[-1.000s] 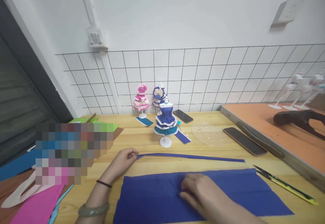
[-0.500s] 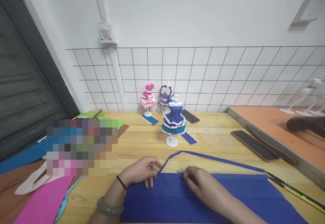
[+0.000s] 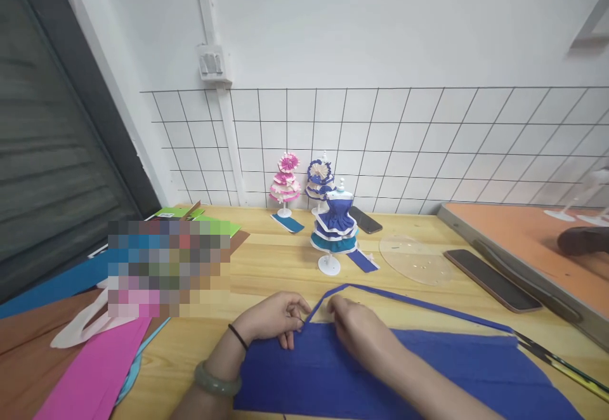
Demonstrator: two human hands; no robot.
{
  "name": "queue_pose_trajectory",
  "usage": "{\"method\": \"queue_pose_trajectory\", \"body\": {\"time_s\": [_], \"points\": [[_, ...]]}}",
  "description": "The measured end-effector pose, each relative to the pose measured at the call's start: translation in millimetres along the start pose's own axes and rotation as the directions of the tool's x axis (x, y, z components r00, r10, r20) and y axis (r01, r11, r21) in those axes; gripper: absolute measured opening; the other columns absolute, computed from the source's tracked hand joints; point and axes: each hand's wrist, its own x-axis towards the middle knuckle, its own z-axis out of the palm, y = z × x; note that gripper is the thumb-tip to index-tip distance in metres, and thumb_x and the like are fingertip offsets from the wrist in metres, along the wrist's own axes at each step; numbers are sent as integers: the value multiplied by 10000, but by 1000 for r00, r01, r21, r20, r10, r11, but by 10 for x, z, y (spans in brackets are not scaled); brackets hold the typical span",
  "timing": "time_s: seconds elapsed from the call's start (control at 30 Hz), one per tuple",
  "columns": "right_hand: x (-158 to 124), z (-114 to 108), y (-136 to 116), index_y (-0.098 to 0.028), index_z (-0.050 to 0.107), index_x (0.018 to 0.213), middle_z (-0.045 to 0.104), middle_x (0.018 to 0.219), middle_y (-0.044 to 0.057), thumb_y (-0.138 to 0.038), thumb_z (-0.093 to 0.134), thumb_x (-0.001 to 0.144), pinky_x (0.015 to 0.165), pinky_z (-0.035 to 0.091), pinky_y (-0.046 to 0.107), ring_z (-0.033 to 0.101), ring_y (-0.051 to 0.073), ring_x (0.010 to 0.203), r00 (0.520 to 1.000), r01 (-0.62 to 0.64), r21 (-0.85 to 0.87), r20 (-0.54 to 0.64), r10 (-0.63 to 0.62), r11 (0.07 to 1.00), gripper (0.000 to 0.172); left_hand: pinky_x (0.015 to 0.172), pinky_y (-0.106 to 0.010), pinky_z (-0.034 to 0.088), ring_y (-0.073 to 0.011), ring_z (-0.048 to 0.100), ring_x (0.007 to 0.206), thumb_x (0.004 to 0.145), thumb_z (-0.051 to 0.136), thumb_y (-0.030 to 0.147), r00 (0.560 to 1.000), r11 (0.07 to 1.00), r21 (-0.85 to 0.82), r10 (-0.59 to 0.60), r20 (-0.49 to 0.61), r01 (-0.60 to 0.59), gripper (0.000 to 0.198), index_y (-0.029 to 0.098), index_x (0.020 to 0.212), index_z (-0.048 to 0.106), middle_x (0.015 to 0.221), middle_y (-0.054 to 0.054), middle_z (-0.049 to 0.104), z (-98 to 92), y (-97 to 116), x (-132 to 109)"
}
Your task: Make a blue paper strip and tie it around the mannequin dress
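Note:
A wide dark blue sheet (image 3: 295, 375), of crepe paper or thin cloth, lies flat at the table's near side. My left hand (image 3: 278, 321) rests at its far left edge, with thumb and fingers closed on the end of a narrow blue strip (image 3: 428, 302). That strip rises to a bend, then runs right above the sheet to a pair of dark scissors or similar tool (image 3: 540, 350) with a yellow part. My right hand (image 3: 359, 331) hangs over the sheet's far edge, near the strip, fingers pinched together; what they hold is hidden.
A small dress form in a blue and teal ruffled dress (image 3: 335, 223) stands ahead, with a pink one (image 3: 285, 182) and another blue one behind. Phones (image 3: 492, 280) and a clear disc (image 3: 413, 258) lie to the right. Coloured sheets (image 3: 95, 369) pile up at left; an orange board (image 3: 523, 236) lies right.
My right hand has moved left and slightly away from me, closer to the strip and my left hand. My left hand keeps its hold. The whole view has shifted slightly left.

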Motion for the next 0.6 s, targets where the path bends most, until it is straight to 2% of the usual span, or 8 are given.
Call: {"method": "queue_pose_trajectory", "body": {"time_s": [0.1,0.17,0.27,0.37,0.43,0.5,0.53,0.6], "points": [[-13,-117,260,-171,482,864,632,736,39,-47,407,768,591,388,228,596,165,670,994,-34,171,-97,51,985,174,413,-206,459,-83,574,430,711,592,275,1000,1000,-3,-5,-1,5,308,166,990,520,696,38,530,-8,-3,-5],[3,-150,310,-189,465,836,598,674,3,-76,418,766,556,377,222,562,147,599,986,-29,256,-152,70,966,141,410,-201,456,-82,574,432,712,584,265,1000,1000,0,-4,1,4,303,167,992,521,693,39,529,-11,-6,-10],[98,-126,171,-193,479,805,578,657,-7,-87,422,760,546,385,221,540,136,579,969,66,341,-246,21,938,129,400,-197,450,-84,571,426,713,563,246,1000,1000,11,10,2,-10,287,166,985,518,680,44,526,-5,0,-16],[255,-77,-71,-165,543,868,627,805,52,-43,412,740,677,435,251,585,159,751,935,221,354,-343,-94,909,220,394,-195,443,-84,564,422,711,547,236,1000,999,44,29,-5,-28,207,164,904,526,653,53,521,10,29,-22],[341,-81,-182,-141,558,1026,599,1091,119,-20,453,693,844,412,292,545,198,1019,924,321,327,-315,-218,889,370,389,-187,427,-89,559,426,704,546,232,999,995,91,32,-31,-29,147,158,828,525,606,60,518,17,60,-36],[378,-122,-218,-135,560,1091,578,1153,128,-58,479,731,916,372,306,498,214,1110,920,377,330,-243,-308,865,377,388,-176,406,-90,547,429,699,546,223,998,991,131,40,-47,-33,109,151,778,527,545,63,516,13,98,-64],[379,-152,-210,-140,570,1091,598,1120,119,-108,491,770,902,379,295,513,213,1088,918,394,346,-201,-343,852,332,388,-171,396,-88,539,428,698,547,221,998,990,140,43,-50,-35,99,150,764,529,522,64,516,6,118,-84],[362,-212,-162,-166,607,1044,649,977,70,-234,482,840,785,420,241,579,181,928,917,394,402,-107,-385,827,249,400,-168,390,-84,530,432,696,561,226,998,991,130,49,-51,-42,101,150,758,536,508,64,528,-20,165,-137]]}}
